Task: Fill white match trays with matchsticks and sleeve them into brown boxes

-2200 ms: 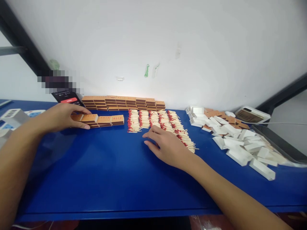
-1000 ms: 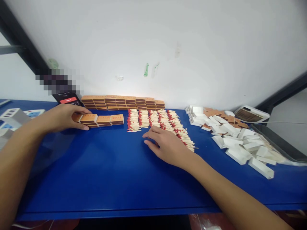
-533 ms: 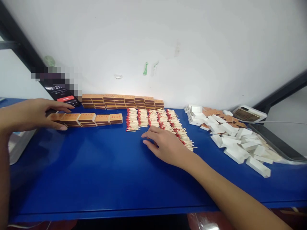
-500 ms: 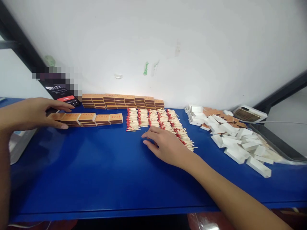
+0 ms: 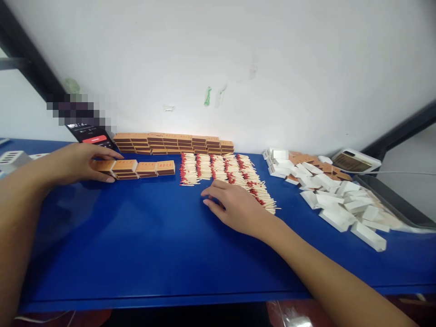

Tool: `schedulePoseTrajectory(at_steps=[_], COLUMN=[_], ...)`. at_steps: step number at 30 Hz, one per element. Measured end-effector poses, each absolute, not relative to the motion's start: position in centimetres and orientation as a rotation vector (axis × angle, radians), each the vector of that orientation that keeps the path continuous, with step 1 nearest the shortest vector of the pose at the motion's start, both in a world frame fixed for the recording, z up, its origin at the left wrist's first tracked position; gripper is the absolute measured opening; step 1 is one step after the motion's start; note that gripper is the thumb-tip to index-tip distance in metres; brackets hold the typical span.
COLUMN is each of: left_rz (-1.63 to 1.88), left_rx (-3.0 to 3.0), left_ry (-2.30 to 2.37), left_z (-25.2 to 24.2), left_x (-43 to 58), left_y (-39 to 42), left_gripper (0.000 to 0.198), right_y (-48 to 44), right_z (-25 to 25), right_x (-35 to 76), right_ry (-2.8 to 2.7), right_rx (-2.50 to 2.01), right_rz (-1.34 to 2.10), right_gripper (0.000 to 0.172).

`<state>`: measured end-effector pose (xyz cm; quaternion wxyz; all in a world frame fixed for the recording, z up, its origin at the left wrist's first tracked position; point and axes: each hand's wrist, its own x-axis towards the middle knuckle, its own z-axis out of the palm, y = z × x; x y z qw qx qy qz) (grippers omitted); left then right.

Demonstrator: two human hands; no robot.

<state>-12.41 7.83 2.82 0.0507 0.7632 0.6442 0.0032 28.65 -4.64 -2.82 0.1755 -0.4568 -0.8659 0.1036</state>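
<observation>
My left hand (image 5: 90, 162) straddles the left part of the front row of matchboxes (image 5: 148, 169), thumb along the near side and fingers over the far side. Its fingers are apart, and the palm hides the row's left end. These boxes have orange printed tops and dark brown sides, and some are stacked. My right hand (image 5: 235, 204) rests near the front of several bundles of red-tipped matches (image 5: 204, 167), covering part of them. The right thumb and forefinger are apart with nothing between them.
A longer stack of matchboxes (image 5: 177, 141) lines the wall. A phone (image 5: 90, 136) leans at the left. White trays (image 5: 337, 217) lie heaped at the right, with orange sleeves (image 5: 303, 159) behind. Another phone-like object (image 5: 356, 161) and a dark tray (image 5: 391, 200) lie beyond.
My left hand has moved right along the front row of matchboxes, while the row's right end stays in place. My right hand has not visibly moved.
</observation>
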Motion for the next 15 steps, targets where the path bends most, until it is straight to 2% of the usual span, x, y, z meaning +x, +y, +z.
schedulePoseTrajectory(at_steps=[7,15], left_rz=[-0.087,-0.085], left_rx=[2.309,2.335], left_ry=[1.928,1.947], left_z=[2.76,2.92], left_x=[-12.53,-12.20], left_y=[8.10,7.66], left_gripper=[0.084,0.079], right_y=[-4.62,-4.65], right_z=[-2.61,-2.43], right_x=[28.61,28.45], right_ry=[-2.480,-2.504], right_rx=[-1.301,-1.304], right_rz=[0.302,0.299], right_gripper=[0.021,0.024])
